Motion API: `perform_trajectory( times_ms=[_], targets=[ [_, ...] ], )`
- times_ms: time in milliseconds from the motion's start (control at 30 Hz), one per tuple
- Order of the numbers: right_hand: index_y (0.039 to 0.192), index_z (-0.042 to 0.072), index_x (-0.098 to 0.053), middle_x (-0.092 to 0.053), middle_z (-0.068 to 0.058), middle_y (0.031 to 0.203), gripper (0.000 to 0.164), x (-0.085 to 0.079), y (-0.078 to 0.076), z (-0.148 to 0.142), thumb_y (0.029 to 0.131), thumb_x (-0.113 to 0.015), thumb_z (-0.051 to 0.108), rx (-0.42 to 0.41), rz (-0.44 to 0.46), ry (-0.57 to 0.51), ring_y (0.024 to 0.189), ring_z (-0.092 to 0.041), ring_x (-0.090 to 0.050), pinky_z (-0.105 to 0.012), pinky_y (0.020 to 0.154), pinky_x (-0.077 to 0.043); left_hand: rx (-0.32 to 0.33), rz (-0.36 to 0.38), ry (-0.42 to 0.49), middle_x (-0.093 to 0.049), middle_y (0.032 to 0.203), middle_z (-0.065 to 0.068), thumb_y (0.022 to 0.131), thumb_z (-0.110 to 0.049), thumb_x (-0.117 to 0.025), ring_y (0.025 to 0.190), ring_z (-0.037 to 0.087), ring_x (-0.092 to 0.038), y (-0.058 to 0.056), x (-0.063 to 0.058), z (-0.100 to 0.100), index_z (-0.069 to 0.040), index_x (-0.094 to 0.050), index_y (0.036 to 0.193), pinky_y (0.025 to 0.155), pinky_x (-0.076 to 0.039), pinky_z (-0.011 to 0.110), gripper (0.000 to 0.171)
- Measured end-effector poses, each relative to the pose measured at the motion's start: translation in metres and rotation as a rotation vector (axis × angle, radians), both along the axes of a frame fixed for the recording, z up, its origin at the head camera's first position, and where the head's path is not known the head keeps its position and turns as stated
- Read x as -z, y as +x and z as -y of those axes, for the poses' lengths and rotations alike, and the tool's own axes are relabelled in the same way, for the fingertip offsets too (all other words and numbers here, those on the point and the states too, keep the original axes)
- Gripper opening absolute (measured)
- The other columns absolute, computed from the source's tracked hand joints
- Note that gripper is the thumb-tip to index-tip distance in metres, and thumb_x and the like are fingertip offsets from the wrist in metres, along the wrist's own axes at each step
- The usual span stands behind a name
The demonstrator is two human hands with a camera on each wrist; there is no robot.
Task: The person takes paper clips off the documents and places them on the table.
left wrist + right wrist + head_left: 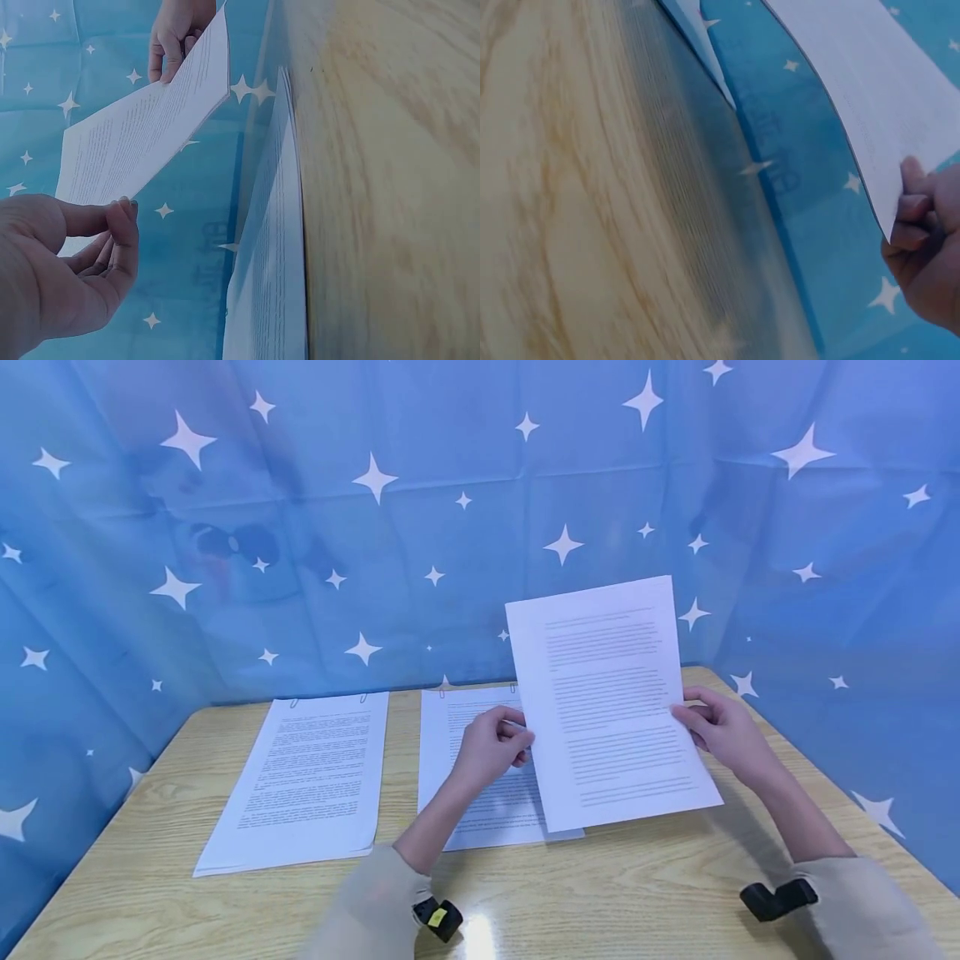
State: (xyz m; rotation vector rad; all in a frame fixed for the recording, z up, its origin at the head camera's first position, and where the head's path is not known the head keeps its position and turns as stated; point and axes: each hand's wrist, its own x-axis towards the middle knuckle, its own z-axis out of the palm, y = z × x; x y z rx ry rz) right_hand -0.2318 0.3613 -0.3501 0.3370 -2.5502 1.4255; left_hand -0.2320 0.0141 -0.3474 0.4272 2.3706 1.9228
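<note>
A printed sheaf of paper (615, 710) is held up above the table, tilted slightly, its text facing me. My left hand (495, 747) pinches its left edge between thumb and fingers. On the opposite edge, my right hand (720, 731) grips the paper the same way. Behind and below lies a second printed stack (480, 810), partly covered by the raised paper, with paper clips at its top edge. In the left wrist view the left hand (75, 262) holds one edge of the raised paper (150, 127). The right wrist view shows the right hand (930, 240) at the paper's border.
Another clipped stack of printed pages (307, 785) lies at the left on the wooden table (600, 885). A blue curtain (435, 527) with white stars hangs behind the table and along both sides. Each sleeve carries a small black device (780, 900) near the wrist.
</note>
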Motion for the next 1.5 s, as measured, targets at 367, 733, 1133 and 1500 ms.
perform_trajectory(
  times_ms=[367, 733, 1133, 1500],
  targets=[
    [0.126, -0.002, -0.054, -0.057, -0.001, 0.071, 0.034, 0.006, 0.001, -0.022, 0.106, -0.055, 0.025, 0.042, 0.054, 0.057, 0.06, -0.013, -0.049, -0.026, 0.052, -0.043, 0.009, 0.015, -0.006, -0.07, 0.078, 0.011, 0.094, -0.004, -0.069, 0.07, 0.035, -0.071, 0.0, 0.013, -0.025, 0.001, -0.063, 0.1, 0.061, -0.058, 0.028, 0.01],
    [0.13, -0.007, -0.051, -0.056, 0.001, 0.072, 0.042, 0.015, 0.0, -0.047, 0.107, -0.053, 0.028, 0.058, 0.131, 0.107, 0.059, -0.009, -0.048, -0.028, 0.05, -0.041, 0.007, 0.119, -0.072, -0.067, 0.076, 0.005, 0.092, 0.0, -0.071, 0.062, 0.019, -0.069, -0.003, 0.017, -0.048, 0.002, -0.065, 0.108, 0.06, -0.058, 0.026, 0.018],
    [0.13, -0.01, -0.05, -0.046, 0.0, 0.067, 0.046, 0.024, -0.002, -0.064, 0.107, -0.053, 0.03, 0.072, 0.179, 0.2, 0.054, -0.012, -0.042, -0.029, 0.048, -0.037, 0.007, 0.191, -0.084, -0.068, 0.076, 0.002, 0.091, 0.002, -0.07, 0.059, 0.015, -0.067, -0.003, 0.021, -0.068, 0.003, -0.064, 0.113, 0.063, -0.06, 0.029, 0.024],
    [0.129, -0.011, -0.049, -0.051, -0.001, 0.072, 0.045, 0.031, -0.004, -0.078, 0.107, -0.053, 0.029, 0.087, 0.246, 0.253, 0.059, -0.012, -0.045, -0.026, 0.052, -0.04, 0.129, 0.259, 0.002, -0.069, 0.084, 0.005, 0.092, 0.004, -0.068, 0.072, 0.023, -0.072, -0.003, 0.025, -0.078, 0.009, -0.058, 0.129, 0.068, -0.06, 0.029, 0.039]
  ],
)
